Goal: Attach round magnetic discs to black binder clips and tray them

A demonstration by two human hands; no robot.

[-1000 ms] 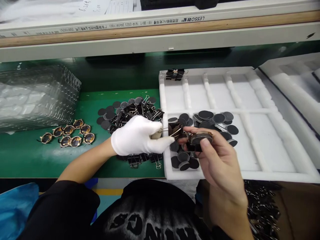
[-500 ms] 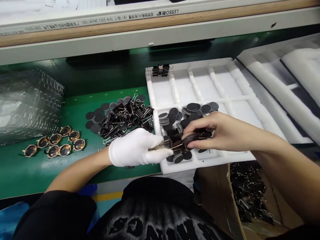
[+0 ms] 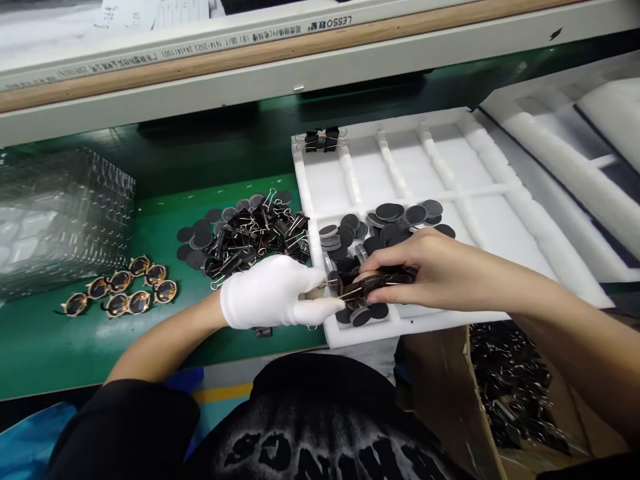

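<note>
My left hand, in a white glove, pinches the wire handles of a black binder clip at the left wall of a white foam tray. My bare right hand is closed on a round stack of dark discs that meets the clip's jaws, low over the tray's front-left compartment. Loose black and grey discs lie in that compartment around both hands. A heap of binder clips and discs sits on the green mat just left of the tray.
Several gold-rimmed round pieces lie at the left on the green mat. Clear plastic trays are stacked behind them. Two clips sit on the tray's far corner. A cardboard box of clips stands at lower right. A shelf overhangs.
My right hand has turned palm-down and lowered the disc stack into the tray's front compartment against the clip. The left hand keeps its pinch. The view has shifted slightly.
</note>
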